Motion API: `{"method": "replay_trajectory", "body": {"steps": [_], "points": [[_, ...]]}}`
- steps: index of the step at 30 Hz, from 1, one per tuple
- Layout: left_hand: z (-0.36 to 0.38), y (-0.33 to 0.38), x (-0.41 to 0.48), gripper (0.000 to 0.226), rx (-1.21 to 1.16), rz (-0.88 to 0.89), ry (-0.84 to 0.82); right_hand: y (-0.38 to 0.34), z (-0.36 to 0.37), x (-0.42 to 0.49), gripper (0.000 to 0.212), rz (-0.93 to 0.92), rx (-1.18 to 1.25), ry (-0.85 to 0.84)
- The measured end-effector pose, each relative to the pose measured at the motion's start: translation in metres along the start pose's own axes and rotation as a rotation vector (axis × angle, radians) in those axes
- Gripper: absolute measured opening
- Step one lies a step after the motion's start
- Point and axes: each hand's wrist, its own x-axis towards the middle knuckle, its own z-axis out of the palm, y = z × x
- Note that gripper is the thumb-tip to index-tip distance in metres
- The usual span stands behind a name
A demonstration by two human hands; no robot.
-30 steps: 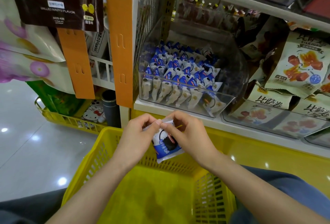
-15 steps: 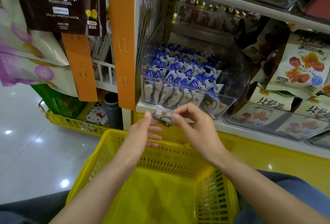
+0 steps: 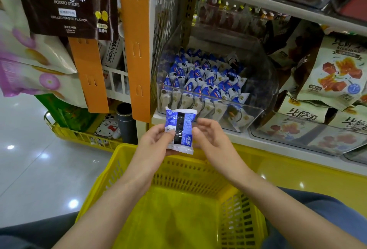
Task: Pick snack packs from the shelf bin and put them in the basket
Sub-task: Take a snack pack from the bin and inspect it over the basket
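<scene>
Fingers of the left hand (image 3: 154, 141) are hidden behind the snack pack (image 3: 179, 130); only the thumb shows, clamped on its 9 o'clock edge. Pack print too blurred to read. Pack upright, long axis 12–6, seam side to camera, over the far rim of the basket (image 3: 111, 177), at 6 o'clock of the shelf bin (image 3: 264, 81). Right hand (image 3: 212, 139) loosely open at the pack's 3 o'clock; contact unclear.

Left hand (image 3: 156, 141) and right hand (image 3: 213, 139) bare, forearms (image 3: 111, 205) uncovered. Blue denim-like trouser leg (image 3: 327, 215) lower right. Dark grey cloth (image 3: 35, 231) lower left.
</scene>
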Motion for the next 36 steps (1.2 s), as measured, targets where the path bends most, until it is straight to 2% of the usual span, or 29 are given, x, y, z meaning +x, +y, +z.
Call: {"method": "replay_trajectory", "body": {"steps": [3,7,9,12,17,22,28,36], "points": [[0.004,-0.003,-0.003,0.020,0.063,0.062,-0.064,0.001,-0.001,0.001,0.026,0.197,0.219,-0.077],[0.003,-0.010,-0.003,0.041,0.513,0.382,0.089,0.005,0.000,0.001,0.024,0.218,0.340,-0.023],[0.001,-0.012,-0.004,0.038,0.606,0.469,0.076,0.007,0.002,0.000,0.020,0.222,0.344,-0.038],[-0.002,-0.014,-0.003,0.036,0.631,0.479,0.044,0.010,0.003,-0.001,0.014,0.217,0.336,-0.055],[-0.006,-0.015,-0.003,0.023,0.740,0.519,-0.017,0.009,0.005,-0.001,0.020,0.208,0.314,-0.023],[-0.006,-0.013,-0.006,0.025,0.960,0.482,-0.013,0.016,0.013,-0.001,0.036,0.131,0.062,0.004],[-0.009,-0.012,-0.003,0.025,1.174,0.484,0.013,0.020,0.014,-0.005,0.032,0.049,-0.116,-0.015],[-0.011,-0.009,-0.004,0.024,1.095,0.456,-0.010,0.025,0.014,-0.006,0.031,0.009,-0.202,-0.060]]}}
